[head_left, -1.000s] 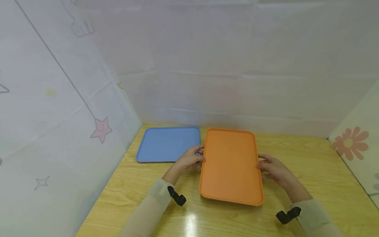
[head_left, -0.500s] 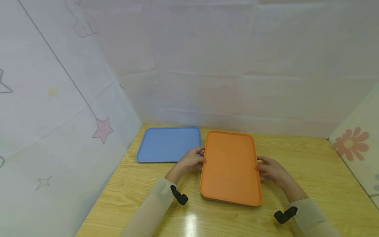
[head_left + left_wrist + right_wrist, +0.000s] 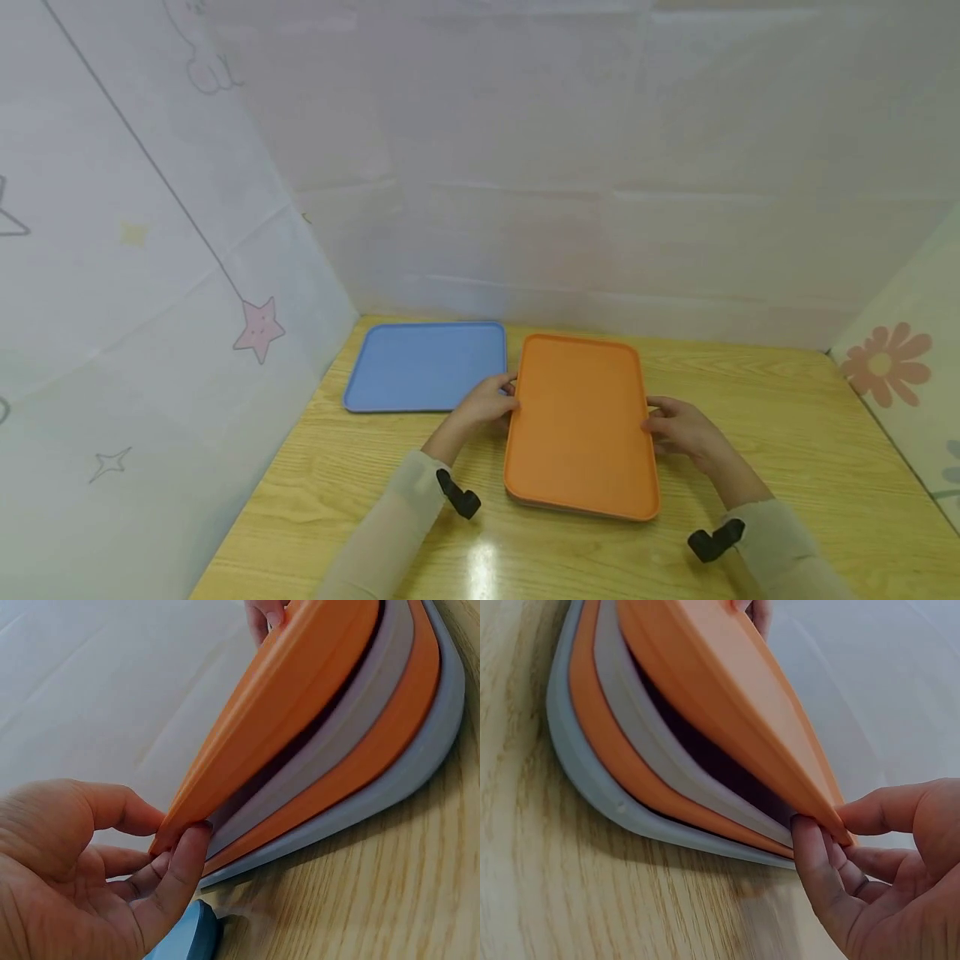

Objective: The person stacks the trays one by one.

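An orange tray [image 3: 581, 425] lies on top of a stack, its long sides running away from me. My left hand [image 3: 483, 404] pinches its left rim, and my right hand [image 3: 682, 429] pinches the right rim. Beneath it, the left wrist view shows a pale grey tray [image 3: 379, 697], another orange tray [image 3: 409, 724] and a bluish-grey tray [image 3: 427, 757] at the bottom on the wood. A dark gap separates the top tray from the grey one [image 3: 660, 750] in the right wrist view, wider toward the near end.
A blue tray [image 3: 427, 367] lies flat at the back left of the wooden table [image 3: 780, 425], just left of the stack. White printed sheets [image 3: 480, 167] enclose the table at the back and both sides.
The top orange tray has come down a little onto the stack and shifted slightly left, with both hands keeping their grip. The right hand has moved slightly left; the blue tray stays put.
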The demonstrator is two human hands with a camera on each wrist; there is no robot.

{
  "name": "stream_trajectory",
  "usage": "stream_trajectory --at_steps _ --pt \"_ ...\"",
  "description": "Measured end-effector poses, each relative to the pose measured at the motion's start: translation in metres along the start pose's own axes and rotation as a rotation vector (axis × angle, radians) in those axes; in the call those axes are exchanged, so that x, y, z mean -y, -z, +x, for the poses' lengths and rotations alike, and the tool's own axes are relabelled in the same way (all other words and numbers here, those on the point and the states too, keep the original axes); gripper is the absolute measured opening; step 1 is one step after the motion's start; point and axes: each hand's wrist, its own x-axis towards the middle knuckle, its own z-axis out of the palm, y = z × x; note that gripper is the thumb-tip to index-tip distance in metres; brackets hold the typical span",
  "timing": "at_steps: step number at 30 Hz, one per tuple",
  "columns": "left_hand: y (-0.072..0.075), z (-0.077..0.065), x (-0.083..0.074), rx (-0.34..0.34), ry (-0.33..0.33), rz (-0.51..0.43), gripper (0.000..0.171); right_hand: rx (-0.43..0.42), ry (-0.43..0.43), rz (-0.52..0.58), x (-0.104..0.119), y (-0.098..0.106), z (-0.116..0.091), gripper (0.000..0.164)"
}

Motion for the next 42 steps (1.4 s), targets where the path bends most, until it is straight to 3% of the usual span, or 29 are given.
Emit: stream_trajectory --at_steps 10,30,42 --pt "-0.001 0.001 0.0 -0.004 0.013 0.0 0.066 -0.04 -0.01 -0.096 0.001 -0.001 0.006 0.068" --pt "0.003 -0.013 -0.001 0.032 0.035 -0.075 0.056 -0.085 -0.023 -0.109 -0.006 -0.005 0.011 0.064" --pt "0.03 -0.035 0.005 -0.072 0.032 0.093 0.048 -0.064 -0.011 -0.07 -0.01 -0.005 0.012 0.065"
